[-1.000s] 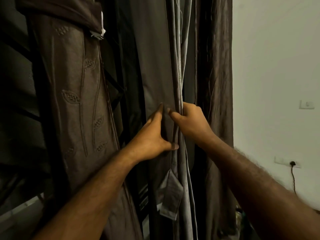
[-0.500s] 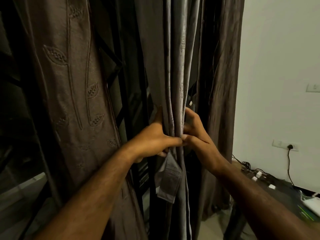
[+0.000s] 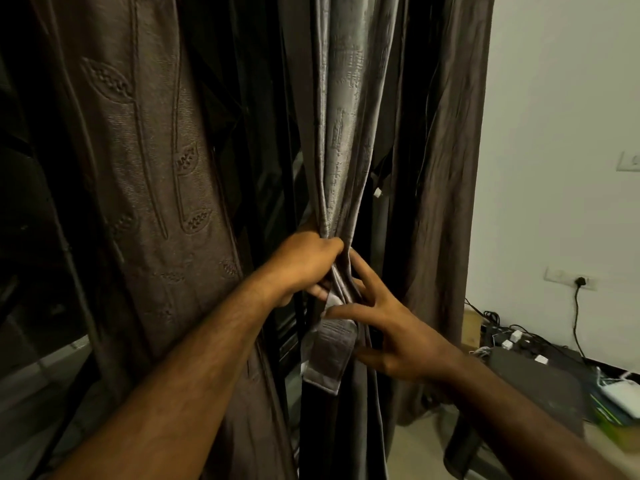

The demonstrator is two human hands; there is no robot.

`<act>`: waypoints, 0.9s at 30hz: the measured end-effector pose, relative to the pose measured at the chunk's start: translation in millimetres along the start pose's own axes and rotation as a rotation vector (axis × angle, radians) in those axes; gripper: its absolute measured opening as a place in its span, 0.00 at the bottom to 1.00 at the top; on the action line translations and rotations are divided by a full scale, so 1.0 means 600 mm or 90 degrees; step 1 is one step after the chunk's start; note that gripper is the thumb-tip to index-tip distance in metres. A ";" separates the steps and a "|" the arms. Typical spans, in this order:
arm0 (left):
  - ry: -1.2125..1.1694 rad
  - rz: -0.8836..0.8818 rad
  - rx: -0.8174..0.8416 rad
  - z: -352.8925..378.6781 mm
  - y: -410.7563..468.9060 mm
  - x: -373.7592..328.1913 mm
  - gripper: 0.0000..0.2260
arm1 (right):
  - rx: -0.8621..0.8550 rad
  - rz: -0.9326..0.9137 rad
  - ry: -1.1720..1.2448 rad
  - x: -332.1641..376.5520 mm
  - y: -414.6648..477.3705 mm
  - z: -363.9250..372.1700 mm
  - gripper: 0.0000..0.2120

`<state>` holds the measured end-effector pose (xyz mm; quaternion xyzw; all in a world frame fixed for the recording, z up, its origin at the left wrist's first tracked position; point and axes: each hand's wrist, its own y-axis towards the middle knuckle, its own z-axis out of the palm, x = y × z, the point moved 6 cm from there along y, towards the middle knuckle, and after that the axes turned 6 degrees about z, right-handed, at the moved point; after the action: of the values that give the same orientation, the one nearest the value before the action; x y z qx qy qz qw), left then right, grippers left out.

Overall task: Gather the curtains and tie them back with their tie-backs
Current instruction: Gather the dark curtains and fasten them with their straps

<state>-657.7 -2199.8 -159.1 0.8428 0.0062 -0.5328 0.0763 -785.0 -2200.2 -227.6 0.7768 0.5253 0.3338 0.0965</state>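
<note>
Fingers (image 3: 318,289) of your left hand (image 3: 304,261) are curled tight round the gathered grey curtain (image 3: 343,116), squeezing its pleats into a narrow waist so the bunch cannot spread. Your right hand (image 3: 398,327) is splayed, its fingers nearly straight and gripping nothing. Its forefinger (image 3: 346,310) lies across the top of the tie-back (image 3: 329,355), apparently feeling for the strap.

Largest in view is the leaf-embroidered brown curtain (image 3: 145,168), which hangs loose to the left of your left arm. A plain brown curtain (image 3: 446,168) hangs loose on the right, against the pale wall (image 3: 561,98). Neither shows a tie round it here, so you likely have those two left to do.

Between them, the grey curtain narrows down to your left fist and falls straight below it. The tie-back is a flat band of the same grey cloth, dangling just under that fist with its free end hanging down. It is not wrapped round the bunch yet. Whether its other end is fixed behind the folds is hidden.

Your next job is probably to catch the strap with the right hand while the left holds the waist.

Cables (image 3: 502,327) lie by the wall, and one is plugged into a socket (image 3: 581,281).
</note>
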 end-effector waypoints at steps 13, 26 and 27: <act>0.086 0.078 -0.014 0.004 -0.005 -0.002 0.15 | -0.271 0.105 0.492 -0.010 -0.014 0.006 0.07; -0.021 0.022 0.141 0.044 -0.041 0.082 0.43 | -0.362 0.285 0.841 -0.023 -0.018 -0.002 0.27; 0.020 0.024 0.124 0.043 -0.041 0.086 0.43 | -0.360 0.302 0.872 -0.027 -0.017 -0.001 0.29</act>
<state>-660.7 -2182.8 -219.4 0.8542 -0.0604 -0.5164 0.0036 -796.9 -2210.3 -238.9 0.4351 0.1824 0.8723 -0.1288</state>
